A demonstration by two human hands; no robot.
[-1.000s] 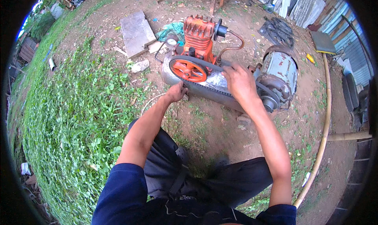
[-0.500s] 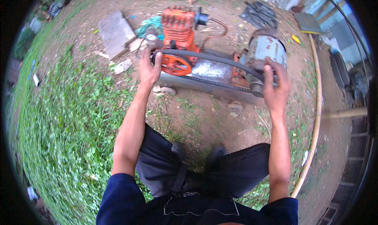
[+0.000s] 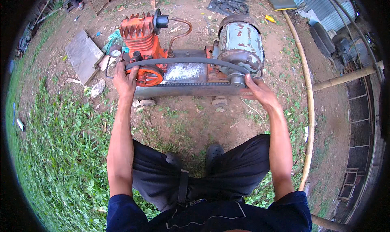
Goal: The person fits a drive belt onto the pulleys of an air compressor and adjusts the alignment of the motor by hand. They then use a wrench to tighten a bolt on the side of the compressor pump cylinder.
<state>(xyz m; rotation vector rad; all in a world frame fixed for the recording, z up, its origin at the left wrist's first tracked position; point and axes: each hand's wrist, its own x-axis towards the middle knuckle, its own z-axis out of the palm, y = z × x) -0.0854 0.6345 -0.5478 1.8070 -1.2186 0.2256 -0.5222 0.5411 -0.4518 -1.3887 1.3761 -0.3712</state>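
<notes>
Open dirt (image 3: 183, 118) edges the tank (image 3: 187, 91), over which the belt (image 3: 187, 60) spans from the orange wheel (image 3: 150, 77), touched by the left hand (image 3: 125, 81), its grip unclear, to the motor (image 3: 240, 41) near the open right hand (image 3: 262, 93).

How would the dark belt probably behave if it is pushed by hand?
The belt probably flexes rather than snaps, since it curves over the orange wheel. Its notched lower run suggests it would grip, not slide easily. Being a thin strip, it is likely light.

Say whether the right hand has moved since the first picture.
Yes: the right hand has moved rightward, from left of the motor pulley to its right side.
</notes>
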